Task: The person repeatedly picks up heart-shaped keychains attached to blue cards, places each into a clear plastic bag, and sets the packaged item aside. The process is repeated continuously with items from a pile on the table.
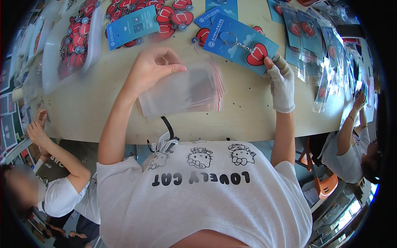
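Note:
My right hand (282, 84), in a white glove with bare fingertips, pinches the lower right corner of a blue card (225, 35). A keychain with a red heart-shaped charm (257, 54) and a metal ring is fixed on that card. My bare left hand (155, 68) is closed, thumb against curled fingers, at the upper left edge of a fanned stack of clear plastic bags (182, 93) with red strips along their right ends. It appears to pinch a bag there; the fingertips are slightly blurred.
A translucent bin (93, 47) of red charms stands at the left. More loose red charms (165, 14) and a blue card (133, 28) lie at the back. Bagged cards (326, 49) pile up at the right. Other people sit at left (62, 182) and right (349, 153).

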A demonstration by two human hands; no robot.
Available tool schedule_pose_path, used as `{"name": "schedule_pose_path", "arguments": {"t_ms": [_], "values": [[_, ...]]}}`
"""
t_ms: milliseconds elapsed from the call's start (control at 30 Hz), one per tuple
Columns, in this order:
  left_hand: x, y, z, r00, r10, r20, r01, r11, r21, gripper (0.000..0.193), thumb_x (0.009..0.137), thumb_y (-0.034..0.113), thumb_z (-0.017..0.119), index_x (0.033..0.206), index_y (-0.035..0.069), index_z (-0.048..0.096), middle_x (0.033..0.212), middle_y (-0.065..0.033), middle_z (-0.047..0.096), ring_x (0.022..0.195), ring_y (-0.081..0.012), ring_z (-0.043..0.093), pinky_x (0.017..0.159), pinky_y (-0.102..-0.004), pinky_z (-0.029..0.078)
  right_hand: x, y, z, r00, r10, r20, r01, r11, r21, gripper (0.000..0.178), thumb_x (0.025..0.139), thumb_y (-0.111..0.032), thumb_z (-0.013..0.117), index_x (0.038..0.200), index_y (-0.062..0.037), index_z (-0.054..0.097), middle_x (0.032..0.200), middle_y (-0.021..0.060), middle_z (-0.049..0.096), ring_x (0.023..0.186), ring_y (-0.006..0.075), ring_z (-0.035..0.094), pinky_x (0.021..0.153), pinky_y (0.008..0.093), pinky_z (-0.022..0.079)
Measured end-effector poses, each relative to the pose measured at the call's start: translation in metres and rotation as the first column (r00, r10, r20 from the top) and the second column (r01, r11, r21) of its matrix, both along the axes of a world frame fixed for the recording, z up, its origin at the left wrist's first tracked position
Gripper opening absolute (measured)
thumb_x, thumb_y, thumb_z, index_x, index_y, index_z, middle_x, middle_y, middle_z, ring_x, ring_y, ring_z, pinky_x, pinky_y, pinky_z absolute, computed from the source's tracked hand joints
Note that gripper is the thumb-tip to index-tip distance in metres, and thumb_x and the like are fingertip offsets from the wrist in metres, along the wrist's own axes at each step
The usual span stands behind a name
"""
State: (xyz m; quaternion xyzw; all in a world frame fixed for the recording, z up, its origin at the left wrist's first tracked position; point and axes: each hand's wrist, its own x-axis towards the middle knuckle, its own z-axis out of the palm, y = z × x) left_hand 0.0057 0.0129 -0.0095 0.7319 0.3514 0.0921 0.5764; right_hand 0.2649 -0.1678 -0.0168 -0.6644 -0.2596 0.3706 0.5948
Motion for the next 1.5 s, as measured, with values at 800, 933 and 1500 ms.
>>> {"name": "schedule_pose_path", "arguments": {"t_ms": [800, 933, 1500], "values": [[0.024, -0.001, 0.013, 0.982, -0.035, 0.185, 0.089, 0.951, -0.296, 0.026, 0.075, 0.01, 0.077, 0.081, 0.006, 0.053, 0.072, -0.0022, 0.062, 0.066, -0.0077, 0.059, 0.063, -0.0225, 0.048, 0.061, 0.01, 0.048, 0.841, 0.508, 0.187, -0.473, 0.858, -0.2, 0.025, 0.085, -0.019, 0.062, 0.102, 0.0001, 0.064, 0.08, -0.0041, 0.058, 0.067, 0.0029, 0.045, 0.061, 0.0183, 0.037], [0.026, -0.002, 0.01, 0.969, -0.025, 0.247, 0.092, 0.96, -0.264, 0.024, 0.078, 0.011, 0.076, 0.077, 0.004, 0.053, 0.071, -0.0013, 0.062, 0.064, -0.008, 0.059, 0.061, -0.023, 0.047, 0.059, 0.013, 0.048, 0.863, 0.47, 0.182, -0.439, 0.879, -0.188, 0.027, 0.085, -0.023, 0.064, 0.099, -0.0006, 0.065, 0.075, -0.0049, 0.056, 0.065, 0.003, 0.044, 0.06, 0.0186, 0.037], [0.051, -0.004, 0.021, 0.951, -0.154, 0.267, 0.185, 0.978, -0.094, 0.024, 0.074, 0.008, 0.078, 0.081, 0.002, 0.055, 0.073, -0.0007, 0.062, 0.066, -0.0055, 0.058, 0.061, -0.0209, 0.045, 0.047, 0.033, 0.061, 0.771, 0.608, 0.188, -0.552, 0.786, -0.279, 0.021, 0.083, -0.012, 0.06, 0.098, 0.0028, 0.064, 0.074, -0.004, 0.056, 0.064, 0.0031, 0.046, 0.058, 0.02, 0.037]]}}
